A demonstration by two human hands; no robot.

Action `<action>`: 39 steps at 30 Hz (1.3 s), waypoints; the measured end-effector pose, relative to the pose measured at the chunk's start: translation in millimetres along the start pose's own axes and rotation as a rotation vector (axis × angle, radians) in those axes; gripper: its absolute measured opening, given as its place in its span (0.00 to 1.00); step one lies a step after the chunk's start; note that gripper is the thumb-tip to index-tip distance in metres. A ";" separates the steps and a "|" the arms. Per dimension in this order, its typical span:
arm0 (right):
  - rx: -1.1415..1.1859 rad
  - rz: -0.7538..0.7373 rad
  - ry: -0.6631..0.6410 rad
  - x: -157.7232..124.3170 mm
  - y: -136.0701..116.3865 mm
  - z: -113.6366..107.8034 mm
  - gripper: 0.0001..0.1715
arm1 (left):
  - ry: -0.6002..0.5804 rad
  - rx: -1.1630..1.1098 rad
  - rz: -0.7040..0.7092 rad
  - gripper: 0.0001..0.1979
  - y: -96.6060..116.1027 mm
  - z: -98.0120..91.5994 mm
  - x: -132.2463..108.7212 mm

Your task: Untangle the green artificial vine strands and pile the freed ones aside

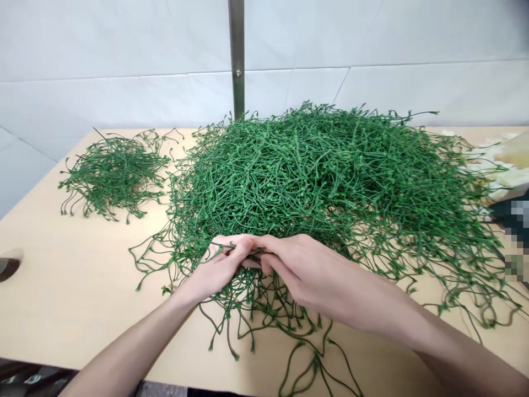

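Hands, two, bare, all clock bearings being taken from where they meet. Left hand (221,264), one: fingers curled, thumb pressed down, gripping green stems (225,247) that cross its fingers; how many, I cannot tell. Right hand (308,270), one: thumb and forefinger bent in against my left fingertips; whether they pinch a stem too, I cannot tell.

Large heap (314,165), one: thin, wavy, wiry green stems with small pronged tips, plastic-looking, tangled, too many to count; spread from eleven o'clock round to three, with strands also beneath my hands. Small heap (115,171), one: same stems, at ten o'clock, just beside the large one. Loose cluster (316,358), one: long curling strands, five o'clock.

Table (74,286), one: pale, smooth, wood-coloured top. Wall (124,44): whitish glossy tiles with faint veining, behind the table. Metal strip (237,60), one: upright, one screw visible, twelve o'clock.

White petals (502,176), several, soft-edged, uncounted: between two and three o'clock. Dark object (508,212), one: three o'clock, partly pixelated, any lettering unreadable. Brown rounded item (8,268), one: nine o'clock, cut by the edge of view.
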State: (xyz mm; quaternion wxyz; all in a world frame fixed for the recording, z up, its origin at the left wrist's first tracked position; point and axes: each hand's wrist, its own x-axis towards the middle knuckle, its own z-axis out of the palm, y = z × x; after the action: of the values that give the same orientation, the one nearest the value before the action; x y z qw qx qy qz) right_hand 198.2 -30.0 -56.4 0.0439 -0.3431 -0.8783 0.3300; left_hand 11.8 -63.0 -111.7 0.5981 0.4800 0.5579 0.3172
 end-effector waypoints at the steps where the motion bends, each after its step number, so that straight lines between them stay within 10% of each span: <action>1: -0.035 -0.018 0.023 -2.3 3.0 2.1 0.18 | -0.029 0.015 -0.021 0.26 4.4 1.7 -0.4; 8: -0.388 -0.181 0.184 -14.9 4.4 9.7 0.08 | -0.122 -0.042 0.163 0.20 5.0 7.4 3.0; 14: -0.394 -0.130 0.154 -0.6 -3.0 1.3 0.27 | -0.231 0.065 0.214 0.24 3.6 3.0 0.7; 23: 0.430 -0.166 0.108 17.3 4.6 16.1 0.20 | -0.256 -0.120 0.293 0.30 -5.1 -1.6 3.3; 28: 0.733 -0.213 0.512 15.1 7.5 11.6 0.40 | -0.193 -0.390 0.283 0.30 -4.1 -2.3 4.3; 34: 0.172 -0.147 0.785 8.7 12.3 -19.0 0.09 | -0.330 -0.749 0.304 0.23 8.3 -5.8 2.4; 39: -0.122 -0.240 0.966 2.9 5.6 -20.4 0.06 | -0.266 -0.705 0.345 0.24 9.5 -5.5 3.2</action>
State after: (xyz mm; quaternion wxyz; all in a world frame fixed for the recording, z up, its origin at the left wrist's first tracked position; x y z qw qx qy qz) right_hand 205.5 -13.9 -44.4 0.4633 -0.3551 -0.8086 0.0741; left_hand 8.5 -55.6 -103.6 0.7309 0.3687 0.2443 0.5197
